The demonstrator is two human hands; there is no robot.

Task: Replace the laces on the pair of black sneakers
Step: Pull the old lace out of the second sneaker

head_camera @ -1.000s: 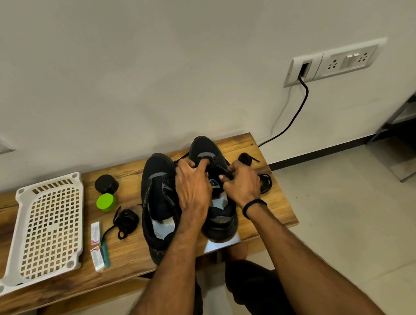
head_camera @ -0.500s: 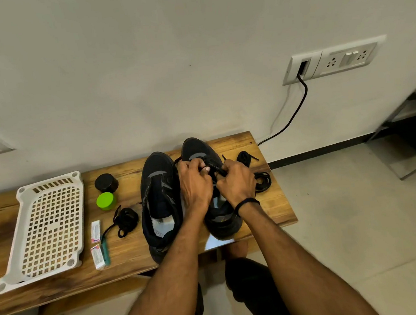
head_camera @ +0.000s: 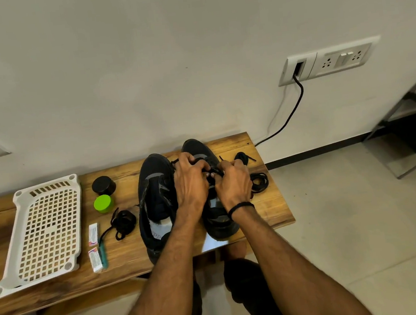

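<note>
I find my left hand (head_camera: pixel 191 183) and right hand (head_camera: pixel 234 184) both pinching a black cord lace (head_camera: pixel 214 171) over the right-side black sneaker (head_camera: pixel 219 224), close to the wooden bench's (head_camera: pixel 272 212) right edge.

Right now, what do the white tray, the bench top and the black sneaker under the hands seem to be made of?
White tray: moulded plastic, matte, judging by its grid of holes and rounded corners. Bench top: wood or wood-look laminate, slightly glossy, with streaky brown grain. Black sneaker: probably synthetic fabric, dull, with grey panels. The left hand and right hand pinch its lace.
</note>
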